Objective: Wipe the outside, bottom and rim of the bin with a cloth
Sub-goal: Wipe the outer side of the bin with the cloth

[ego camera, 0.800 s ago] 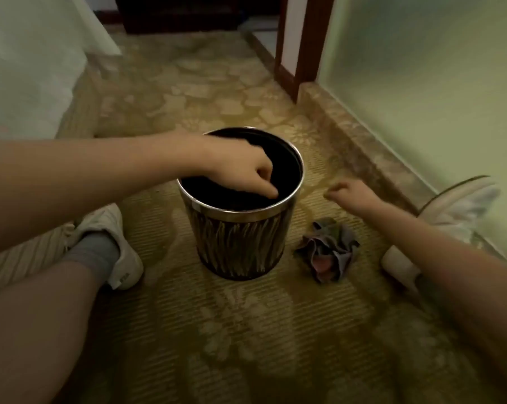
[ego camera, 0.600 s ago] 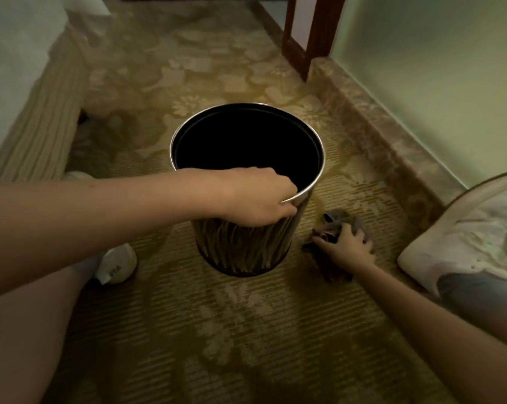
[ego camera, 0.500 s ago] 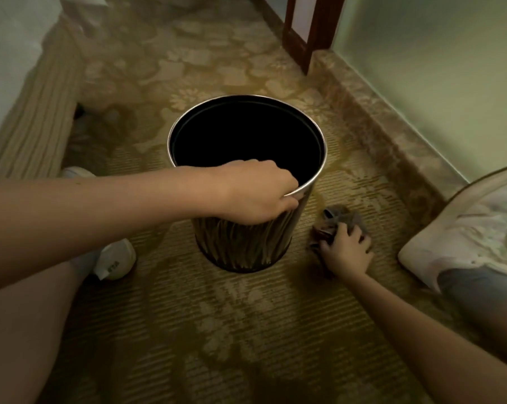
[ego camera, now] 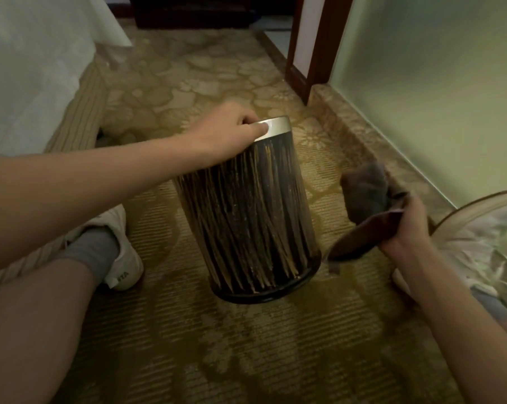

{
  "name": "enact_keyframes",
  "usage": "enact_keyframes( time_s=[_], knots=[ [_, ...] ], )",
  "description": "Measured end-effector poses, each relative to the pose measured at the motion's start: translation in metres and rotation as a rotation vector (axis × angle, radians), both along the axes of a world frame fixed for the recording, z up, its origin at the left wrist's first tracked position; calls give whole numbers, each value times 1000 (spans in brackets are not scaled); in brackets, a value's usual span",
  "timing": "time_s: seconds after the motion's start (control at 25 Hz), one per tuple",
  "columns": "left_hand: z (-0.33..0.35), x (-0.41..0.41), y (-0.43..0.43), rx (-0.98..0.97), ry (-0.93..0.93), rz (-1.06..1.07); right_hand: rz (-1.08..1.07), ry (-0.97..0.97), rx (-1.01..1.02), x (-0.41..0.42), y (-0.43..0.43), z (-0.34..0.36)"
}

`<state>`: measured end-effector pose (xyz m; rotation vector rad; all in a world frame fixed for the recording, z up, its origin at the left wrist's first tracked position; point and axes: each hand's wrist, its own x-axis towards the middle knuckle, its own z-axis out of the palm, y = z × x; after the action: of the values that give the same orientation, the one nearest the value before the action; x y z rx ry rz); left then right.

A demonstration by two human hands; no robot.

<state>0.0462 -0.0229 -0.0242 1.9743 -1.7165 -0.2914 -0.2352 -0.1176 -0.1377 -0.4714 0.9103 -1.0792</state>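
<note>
A round bin (ego camera: 246,217) with dark brown streaked sides and a silver rim (ego camera: 275,125) lies tipped away from me on the carpet, its base toward me and its opening hidden. My left hand (ego camera: 226,135) grips the silver rim at the far end. To the right of the bin, my right hand (ego camera: 406,228) holds a crumpled grey-brown cloth (ego camera: 366,199) lifted off the floor, apart from the bin's side.
Patterned beige carpet (ego camera: 246,345) covers the floor. My left shoe and grey sock (ego camera: 112,255) rest left of the bin, my right shoe (ego camera: 473,237) by the wall at right. A white bedcover (ego camera: 27,68) hangs at left; a stone skirting (ego camera: 363,135) and door frame (ego camera: 310,53) stand at the back right.
My left hand has tipped the upright bin over away from me by its rim. My right hand closed on the cloth lying on the carpet and lifted it.
</note>
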Motion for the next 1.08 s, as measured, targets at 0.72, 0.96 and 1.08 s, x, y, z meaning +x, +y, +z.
enact_keyframes(
  time_s=[0.72, 0.96, 1.08],
  knots=[
    [-4, 14, -78, 55, -63, -90, 210, 1383, -1633, 111, -13, 95],
    [-6, 27, -88, 56, -12, -213, 216, 1419, -1716, 122, -17, 96],
    [-5, 26, -88, 40, -3, -249, 194, 1450, -1753, 127, -18, 96]
  ],
)
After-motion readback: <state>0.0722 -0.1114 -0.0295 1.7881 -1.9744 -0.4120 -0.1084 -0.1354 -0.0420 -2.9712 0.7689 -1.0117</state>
